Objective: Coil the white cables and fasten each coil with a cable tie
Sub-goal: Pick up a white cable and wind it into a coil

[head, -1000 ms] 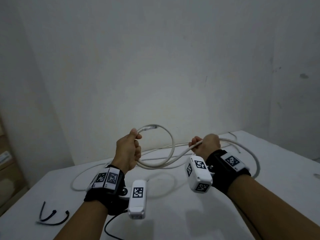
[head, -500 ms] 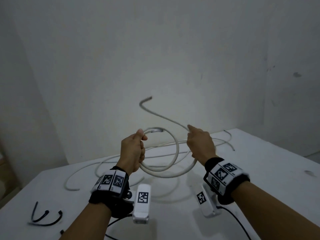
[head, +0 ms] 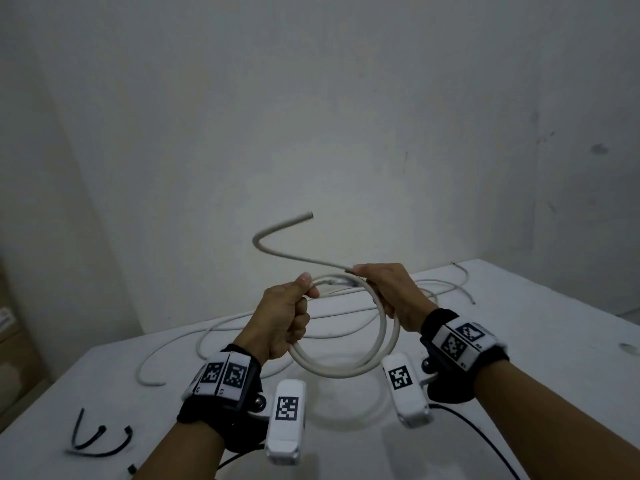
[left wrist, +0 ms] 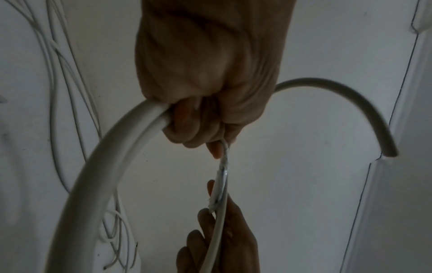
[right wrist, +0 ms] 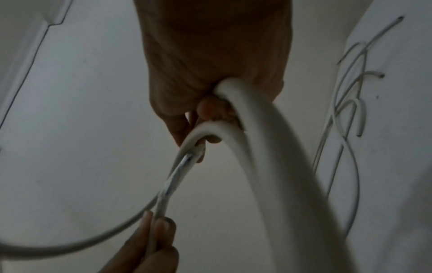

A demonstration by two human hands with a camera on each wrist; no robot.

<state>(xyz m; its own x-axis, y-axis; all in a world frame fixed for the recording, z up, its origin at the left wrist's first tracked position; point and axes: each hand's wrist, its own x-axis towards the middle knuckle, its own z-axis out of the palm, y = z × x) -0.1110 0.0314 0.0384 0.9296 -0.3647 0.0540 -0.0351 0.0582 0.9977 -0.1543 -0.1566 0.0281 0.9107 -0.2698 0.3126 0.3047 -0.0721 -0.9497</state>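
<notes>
Now a cable (head: pixel 382 336) loop is gripped between the left hand (head: pixel 282 318) and right hand (head: pixel 389 294), both clenched on it.

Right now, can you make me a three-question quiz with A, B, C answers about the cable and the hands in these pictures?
1. Where are the black cable ties?
A. on the table, near left
B. inside the coil
C. on the wall

2. What colour is the cable being coiled?
A. red
B. white
C. green

3. How are the hands holding the coil?
A. only the left hand holds it
B. neither touches it
C. both grip it

Answers:
1 A, the ties lie on the table beside the left forearm.
2 B, the loop shows white in every view.
3 C, the left hand and right hand each curl round the cable.
</notes>
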